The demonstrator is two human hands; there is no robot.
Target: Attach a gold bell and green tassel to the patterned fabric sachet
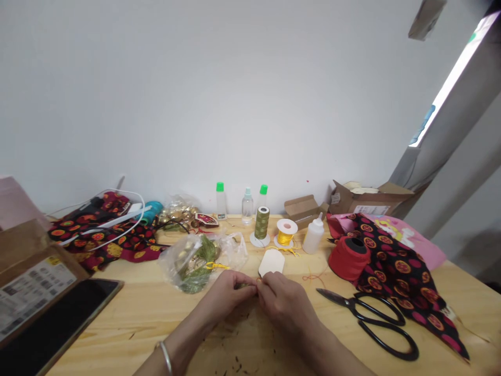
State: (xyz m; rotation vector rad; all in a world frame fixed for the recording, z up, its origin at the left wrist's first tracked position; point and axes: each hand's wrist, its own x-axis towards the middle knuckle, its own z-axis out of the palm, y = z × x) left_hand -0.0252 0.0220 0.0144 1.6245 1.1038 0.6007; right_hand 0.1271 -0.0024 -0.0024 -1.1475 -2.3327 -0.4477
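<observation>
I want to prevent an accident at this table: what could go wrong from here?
The scissors lie beside the right hand with the tip facing its side, so a sideways move might cause a scratch. The loose red thread near that tip could tangle or get caught. The white bottle stands close to the trailing yellow thread; a careless bump might tip it over.

The pale wooden tabletop (144,308) before you has a smooth, faintly shiny grain. Your scissors (350,303) pair dull dark metal with glossy black handles. The clear plastic bag (238,255) looks crinkled and shiny, the squeeze bottle (313,239) cloudy plastic, the box (368,201) matt cardboard. Your bangle (166,356) is smooth, silvery metal. The small greenish piece (243,285) you hold is too hidden to judge.
</observation>
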